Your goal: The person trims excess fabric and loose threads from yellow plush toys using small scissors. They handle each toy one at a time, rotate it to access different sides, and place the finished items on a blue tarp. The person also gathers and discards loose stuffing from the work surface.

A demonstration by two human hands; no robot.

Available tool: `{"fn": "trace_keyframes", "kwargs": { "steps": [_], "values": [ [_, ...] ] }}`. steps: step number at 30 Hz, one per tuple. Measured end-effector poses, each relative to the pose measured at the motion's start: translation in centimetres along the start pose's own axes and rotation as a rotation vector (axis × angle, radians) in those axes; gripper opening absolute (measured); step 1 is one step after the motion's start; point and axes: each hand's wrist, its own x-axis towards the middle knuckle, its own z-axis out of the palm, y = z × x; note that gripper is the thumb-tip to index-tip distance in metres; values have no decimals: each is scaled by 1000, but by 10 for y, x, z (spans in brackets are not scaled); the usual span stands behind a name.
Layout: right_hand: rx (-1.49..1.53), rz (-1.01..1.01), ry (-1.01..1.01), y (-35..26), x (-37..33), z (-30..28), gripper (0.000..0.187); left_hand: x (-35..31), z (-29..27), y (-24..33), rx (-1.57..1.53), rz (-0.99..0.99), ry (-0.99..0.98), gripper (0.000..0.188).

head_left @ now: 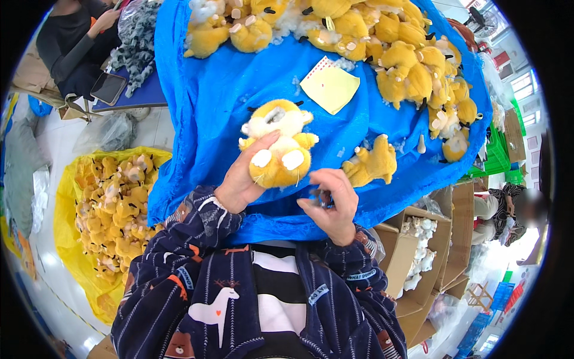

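A yellow plush toy (pixel 281 170) with pale feet and a white, open-looking face faces up over the blue-covered table. My left hand (pixel 242 179) grips it from below and the left, the thumb across its middle. Just right of the toy, my right hand (pixel 336 206) is curled with fingertips and thumb round a small dark grey object (pixel 323 198), too small to identify. A flat, seemingly unstuffed yellow plush skin (pixel 372 164) lies on the cover beyond my right hand. A pale cone-shaped piece (pixel 421 144) rests farther right.
Yellow plush toys (pixel 412 72) are heaped along the far and right side of the blue cover (pixel 221 96). A yellow paper pad (pixel 330 87) lies mid-table. At left stands a yellow sack (pixel 69 209) of toys; at right, a cardboard box (pixel 394 263) of white pieces. A person (pixel 69 51) sits far left.
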Motion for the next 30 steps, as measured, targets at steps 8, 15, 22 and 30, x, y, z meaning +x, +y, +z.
{"fn": "trace_keyframes", "kwargs": {
  "steps": [8, 15, 22, 30],
  "values": [
    [-330, -165, 91, 21, -7, 1, 48, 2, -1, 1, -76, -30, -47, 44],
    [-399, -232, 89, 20, -1, 6, 43, 2, 1, -3, -43, -11, -11, 43],
    [-375, -248, 19, 6, -8, 13, 41, 5, 4, -8, -7, 20, -4, 41],
    [-400, -243, 59, 4, -6, 25, 49, 8, 4, -16, 25, 48, 10, 40]
  ]
}}
